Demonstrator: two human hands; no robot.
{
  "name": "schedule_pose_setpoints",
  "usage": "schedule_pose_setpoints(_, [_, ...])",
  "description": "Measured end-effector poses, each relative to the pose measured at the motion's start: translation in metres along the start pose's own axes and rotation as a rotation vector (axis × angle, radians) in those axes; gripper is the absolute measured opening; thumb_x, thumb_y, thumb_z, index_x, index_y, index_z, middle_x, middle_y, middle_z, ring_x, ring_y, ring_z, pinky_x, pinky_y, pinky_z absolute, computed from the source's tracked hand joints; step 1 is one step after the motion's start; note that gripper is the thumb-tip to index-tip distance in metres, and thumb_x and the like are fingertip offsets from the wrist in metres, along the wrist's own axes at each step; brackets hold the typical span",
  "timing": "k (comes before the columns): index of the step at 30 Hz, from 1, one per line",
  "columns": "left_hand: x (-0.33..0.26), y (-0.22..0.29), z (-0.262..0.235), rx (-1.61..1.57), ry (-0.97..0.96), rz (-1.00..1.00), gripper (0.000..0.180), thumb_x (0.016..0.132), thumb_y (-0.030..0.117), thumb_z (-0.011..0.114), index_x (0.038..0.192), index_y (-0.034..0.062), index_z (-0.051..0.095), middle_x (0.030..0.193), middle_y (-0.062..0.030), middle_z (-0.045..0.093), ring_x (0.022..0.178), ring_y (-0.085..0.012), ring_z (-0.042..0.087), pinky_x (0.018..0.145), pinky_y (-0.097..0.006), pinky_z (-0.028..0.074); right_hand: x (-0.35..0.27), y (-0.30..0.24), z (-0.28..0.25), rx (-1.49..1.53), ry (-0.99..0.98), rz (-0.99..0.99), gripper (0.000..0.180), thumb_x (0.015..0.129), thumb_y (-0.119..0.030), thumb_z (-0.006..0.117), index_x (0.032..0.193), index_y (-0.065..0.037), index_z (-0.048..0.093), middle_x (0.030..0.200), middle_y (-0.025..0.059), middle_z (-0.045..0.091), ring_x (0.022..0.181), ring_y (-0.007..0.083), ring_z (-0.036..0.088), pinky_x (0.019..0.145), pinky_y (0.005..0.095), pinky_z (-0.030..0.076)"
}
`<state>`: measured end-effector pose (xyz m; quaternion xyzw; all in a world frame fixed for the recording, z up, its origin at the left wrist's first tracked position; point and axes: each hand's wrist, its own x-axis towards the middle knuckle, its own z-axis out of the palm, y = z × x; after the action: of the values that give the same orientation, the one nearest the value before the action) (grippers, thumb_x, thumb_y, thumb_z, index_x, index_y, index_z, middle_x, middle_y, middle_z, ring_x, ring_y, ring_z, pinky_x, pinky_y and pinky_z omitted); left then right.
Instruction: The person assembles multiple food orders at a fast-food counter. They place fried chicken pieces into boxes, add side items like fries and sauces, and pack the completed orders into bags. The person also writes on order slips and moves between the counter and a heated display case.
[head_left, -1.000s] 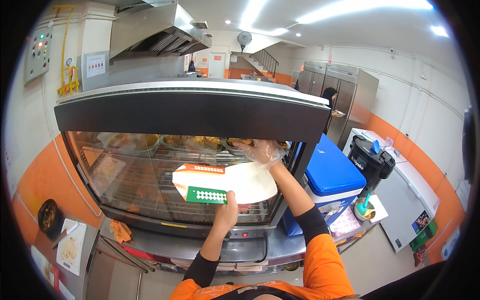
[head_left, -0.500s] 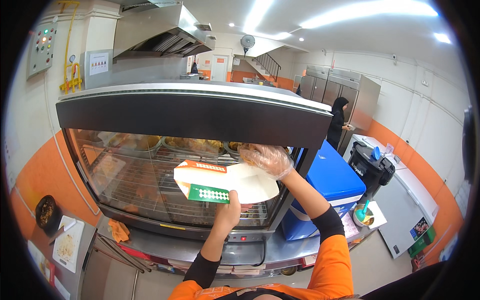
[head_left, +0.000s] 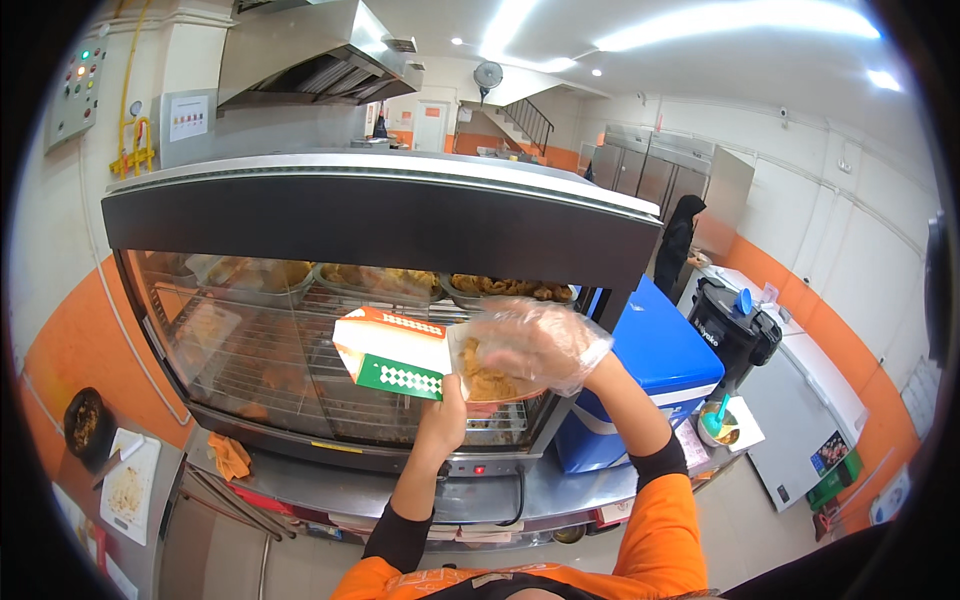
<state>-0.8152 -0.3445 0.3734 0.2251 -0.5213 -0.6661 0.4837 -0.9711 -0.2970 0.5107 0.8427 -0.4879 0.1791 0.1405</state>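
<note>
An opened paper food box [head_left: 392,346], white inside with red and green panels, is in my bare left hand [head_left: 446,418]. The thumb lies on its near edge, and the box is in front of the warming cabinet. In the right part of the box lies a golden piece of fried food [head_left: 485,378], probably chicken. My right hand [head_left: 545,345], in a clear plastic glove, is just over that piece. Motion smears its fingers, so whether they still grip the piece cannot be seen. Behind, the cabinet [head_left: 370,220] holds trays of fried pieces [head_left: 380,280] on its wire shelf.
To the right of the cabinet stand a blue cooler box [head_left: 655,350] and a black lidded container [head_left: 725,320]. A bowl with a turquoise scoop [head_left: 716,422] sits beside the cooler. A cutting board [head_left: 132,490] is at left. Another person [head_left: 678,245] stands farther back.
My right hand has come down from the shelf front to the box, and the fried piece now shows inside it. The box has shifted slightly left.
</note>
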Motion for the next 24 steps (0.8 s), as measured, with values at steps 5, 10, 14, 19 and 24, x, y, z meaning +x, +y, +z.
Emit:
schedule_pose_setpoints(5, [-0.014,0.003,-0.01,0.095,-0.031,-0.036,0.053,0.098,0.03,0.021,0.121,-0.0103,0.046,0.104,-0.0217,0.064,0.084,-0.028,0.069,0.072,-0.034,0.059,0.018,0.002,0.008,-0.12,0.029,0.388,0.042,0.093,-0.035,0.048,0.114,-0.002,0.061,0.107,0.0228,0.063,0.096,0.0388,0.061,0.086,0.0447,0.049])
schedule_pose_setpoints(10, [-0.028,0.0,-0.013,0.069,-0.009,-0.026,0.051,0.098,0.029,0.024,0.124,-0.0097,0.044,0.111,-0.0218,0.06,0.087,-0.028,0.068,0.073,-0.034,0.059,0.071,0.054,0.054,-0.199,0.019,0.446,0.048,0.092,-0.039,0.045,0.12,-0.003,0.058,0.119,0.0191,0.061,0.109,0.0294,0.059,0.093,0.0423,0.045])
schedule_pose_setpoints(14, [-0.035,-0.017,-0.028,0.098,0.028,-0.037,0.058,0.097,0.031,0.016,0.122,-0.0125,0.044,0.107,-0.0232,0.063,0.089,-0.0311,0.068,0.078,-0.036,0.059,0.107,0.064,0.058,-0.082,-0.082,0.443,0.047,0.09,-0.036,0.049,0.125,-0.005,0.054,0.128,0.0131,0.057,0.116,0.0261,0.054,0.1,0.0371,0.042])
schedule_pose_setpoints(19, [-0.032,-0.05,-0.058,0.252,0.036,-0.045,0.055,0.097,0.031,0.02,0.119,-0.0122,0.046,0.106,-0.0229,0.062,0.091,-0.0315,0.065,0.081,-0.035,0.054,0.124,0.097,0.091,-0.133,-0.013,0.379,0.045,0.088,-0.032,0.053,0.126,-0.007,0.054,0.127,0.0117,0.056,0.111,0.0253,0.054,0.097,0.0358,0.043])
schedule_pose_setpoints(24, [-0.033,-0.055,-0.039,0.119,0.031,-0.083,0.042,0.096,0.027,0.036,0.113,-0.01,0.049,0.115,-0.0188,0.056,0.104,-0.0281,0.055,0.092,-0.035,0.042,0.105,0.178,0.141,0.547,0.385,0.206,0.043,0.086,-0.028,0.056,0.123,-0.007,0.055,0.127,0.0102,0.056,0.107,0.0235,0.056,0.091,0.0363,0.046])
